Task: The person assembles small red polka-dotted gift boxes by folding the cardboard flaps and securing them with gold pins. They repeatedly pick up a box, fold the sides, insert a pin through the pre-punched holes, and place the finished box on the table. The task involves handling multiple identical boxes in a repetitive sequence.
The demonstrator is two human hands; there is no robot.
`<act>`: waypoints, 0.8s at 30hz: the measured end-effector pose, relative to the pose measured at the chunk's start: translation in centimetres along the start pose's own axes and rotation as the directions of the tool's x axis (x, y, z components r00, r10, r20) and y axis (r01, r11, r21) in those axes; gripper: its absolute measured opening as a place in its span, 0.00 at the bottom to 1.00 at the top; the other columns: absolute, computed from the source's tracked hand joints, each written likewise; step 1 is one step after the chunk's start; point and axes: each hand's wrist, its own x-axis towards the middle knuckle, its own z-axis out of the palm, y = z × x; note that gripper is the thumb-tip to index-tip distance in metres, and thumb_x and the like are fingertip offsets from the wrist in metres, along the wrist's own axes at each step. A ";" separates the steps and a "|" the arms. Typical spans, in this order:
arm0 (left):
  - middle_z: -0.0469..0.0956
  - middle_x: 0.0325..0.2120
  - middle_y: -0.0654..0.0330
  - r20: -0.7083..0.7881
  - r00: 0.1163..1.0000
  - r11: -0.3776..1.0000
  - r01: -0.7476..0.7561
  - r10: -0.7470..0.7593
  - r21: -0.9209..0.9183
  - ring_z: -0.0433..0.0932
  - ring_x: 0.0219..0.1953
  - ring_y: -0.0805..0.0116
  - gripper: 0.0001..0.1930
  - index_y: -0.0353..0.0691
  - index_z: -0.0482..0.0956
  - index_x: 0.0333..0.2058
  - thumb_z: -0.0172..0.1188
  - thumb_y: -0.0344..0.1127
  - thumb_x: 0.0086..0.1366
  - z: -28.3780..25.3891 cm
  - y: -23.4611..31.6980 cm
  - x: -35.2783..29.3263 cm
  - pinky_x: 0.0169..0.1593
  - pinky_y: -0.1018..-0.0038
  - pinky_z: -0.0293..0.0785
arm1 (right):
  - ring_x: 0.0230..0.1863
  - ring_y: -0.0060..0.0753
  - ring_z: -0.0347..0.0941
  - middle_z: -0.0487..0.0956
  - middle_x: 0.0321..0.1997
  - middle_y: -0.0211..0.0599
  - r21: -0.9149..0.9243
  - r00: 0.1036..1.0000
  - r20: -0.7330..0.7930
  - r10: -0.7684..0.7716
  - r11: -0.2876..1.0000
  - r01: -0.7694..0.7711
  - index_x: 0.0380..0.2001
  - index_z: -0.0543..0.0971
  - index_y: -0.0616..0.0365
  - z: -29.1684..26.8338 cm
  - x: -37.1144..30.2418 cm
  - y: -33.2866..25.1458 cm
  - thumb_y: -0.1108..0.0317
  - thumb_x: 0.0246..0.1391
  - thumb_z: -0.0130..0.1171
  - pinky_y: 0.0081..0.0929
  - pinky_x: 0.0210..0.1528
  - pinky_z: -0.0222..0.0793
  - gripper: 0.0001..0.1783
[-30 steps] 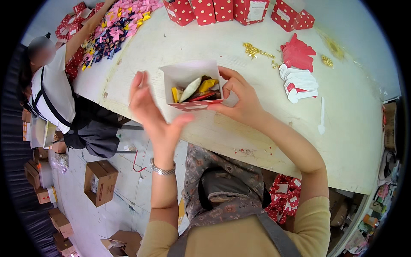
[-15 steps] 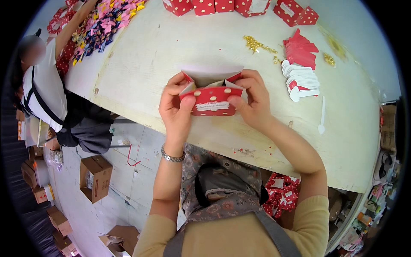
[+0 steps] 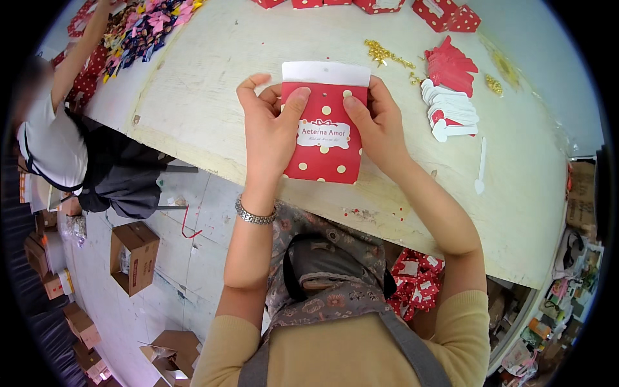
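Upright above the near part of the table, a red gift box with cream dots (image 3: 325, 161) faces me, pressed flat across its front. It carries a white label, and a white flap stands up along its top edge, with a small hole below it. My left hand (image 3: 274, 126) grips its upper left side, thumb on the front and fingers partly behind. On the upper right side, my right hand (image 3: 382, 126) holds it the same way, its thumb near the top. What is inside the box is hidden.
Gold twist ties (image 3: 387, 53), red tags (image 3: 450, 63) and white spoon-shaped tags (image 3: 451, 106) lie on the right, with a single white tag (image 3: 481, 164) nearer. Dotted boxes (image 3: 438, 14) line the far edge. Wrapped sweets (image 3: 151, 31) and a co-worker (image 3: 55, 145) are left.
The box's open mouth has been pressed closed, and the box has tipped so its front faces me. My left index finger has lifted away from it.
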 end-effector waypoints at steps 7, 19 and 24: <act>0.77 0.27 0.61 0.253 0.959 0.988 0.146 -0.128 -0.055 0.74 0.30 0.81 0.08 0.36 0.73 0.41 0.52 0.25 0.64 -1.2 -0.2 0.4 0.31 0.83 0.72 | 0.35 0.16 0.69 0.75 0.35 0.30 0.042 0.994 0.001 -0.110 0.993 0.110 0.42 0.72 0.60 0.1 -0.5 0.8 0.76 0.58 0.46 0.18 0.39 0.67 0.09; 0.76 0.26 0.65 0.241 0.951 0.978 0.208 -0.194 -0.032 0.72 0.29 0.82 0.09 0.34 0.75 0.35 0.52 0.34 0.67 -1.6 0.5 -0.8 0.32 0.84 0.70 | 0.34 0.28 0.71 0.74 0.32 0.35 -0.127 0.902 0.106 -0.419 0.894 0.431 0.28 0.75 0.61 -0.8 -0.6 1.2 0.83 0.47 0.48 0.22 0.39 0.67 0.08; 0.76 0.26 0.65 0.252 0.968 0.998 -0.007 -0.008 0.055 0.71 0.28 0.83 0.10 0.34 0.75 0.36 0.53 0.36 0.67 -2.1 -0.4 -1.3 0.32 0.85 0.69 | 0.36 0.27 0.71 0.76 0.34 0.37 0.065 0.946 0.082 -0.314 0.949 0.309 0.33 0.76 0.60 -0.3 -1.2 0.8 0.76 0.54 0.48 0.24 0.39 0.67 0.07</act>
